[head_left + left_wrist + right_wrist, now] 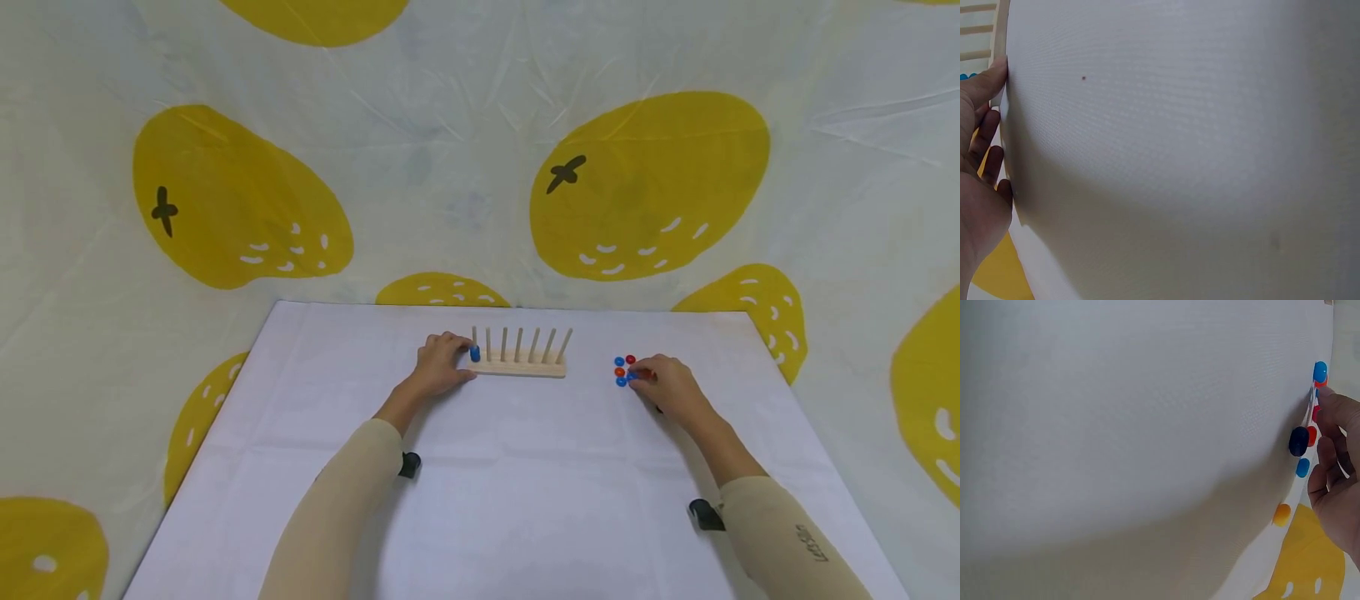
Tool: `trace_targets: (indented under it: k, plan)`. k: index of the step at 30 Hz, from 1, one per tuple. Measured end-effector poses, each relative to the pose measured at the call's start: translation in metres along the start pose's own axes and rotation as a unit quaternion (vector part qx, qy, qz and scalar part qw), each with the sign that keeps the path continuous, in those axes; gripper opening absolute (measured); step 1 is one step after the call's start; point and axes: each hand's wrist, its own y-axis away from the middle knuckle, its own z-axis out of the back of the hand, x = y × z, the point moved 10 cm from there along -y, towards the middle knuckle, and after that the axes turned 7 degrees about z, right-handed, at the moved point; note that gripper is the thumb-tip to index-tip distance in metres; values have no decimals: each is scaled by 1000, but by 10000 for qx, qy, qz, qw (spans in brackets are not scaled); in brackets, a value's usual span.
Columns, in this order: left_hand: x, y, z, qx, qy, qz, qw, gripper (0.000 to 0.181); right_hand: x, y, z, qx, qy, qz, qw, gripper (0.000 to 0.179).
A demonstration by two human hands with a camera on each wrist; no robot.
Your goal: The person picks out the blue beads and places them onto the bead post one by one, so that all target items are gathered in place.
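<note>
A wooden peg rack (517, 368) with a row of upright pegs stands near the back of the table. Blue beads (475, 354) sit low on its leftmost peg. My left hand (438, 364) holds the rack's left end, thumb at the front edge and fingers at the far side. Over to the right, my right hand (671, 387) pinches a small blue bead (632, 377) between thumb and fingers. Beside its fingertips lie blue (619, 362), red (631, 359) and orange beads (619, 372). The hand covers part of this group in the head view.
In the right wrist view, a dark blue bead (1299, 441), a light blue bead (1303, 467) and a yellow bead (1282, 515) lie beneath and beside the hand. A white cloth (525, 483) covers the table. Behind it hangs a curtain (442, 183) with yellow fruit shapes.
</note>
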Motion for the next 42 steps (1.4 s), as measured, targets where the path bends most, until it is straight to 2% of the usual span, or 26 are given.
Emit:
trace_targets:
  k: [5,8,19,28,34,42]
  plan:
    - [0,1,0,7,67,30,10000,58,3,-1,4,25,-124,-90,9999,34]
    - [0,0,-1,-8,71,18,10000,58,9,-3,9,-60,-180,-13,9998,32]
    - [-2,2,0,47,37,45,10000,58,45,-11,32,-552,-101,692,9960,27]
    - [-1,1,-1,-1,27,-23,10000,58,82,-22,46,-754,-152,1104,9909,27]
    - [-1,0,-1,-49,32,-112,9999,57,106,-30,49,-966,-208,1420,9849,26]
    - [1,0,-1,-80,48,-83,9999,57,145,-43,52,-1213,-328,1832,9750,24]
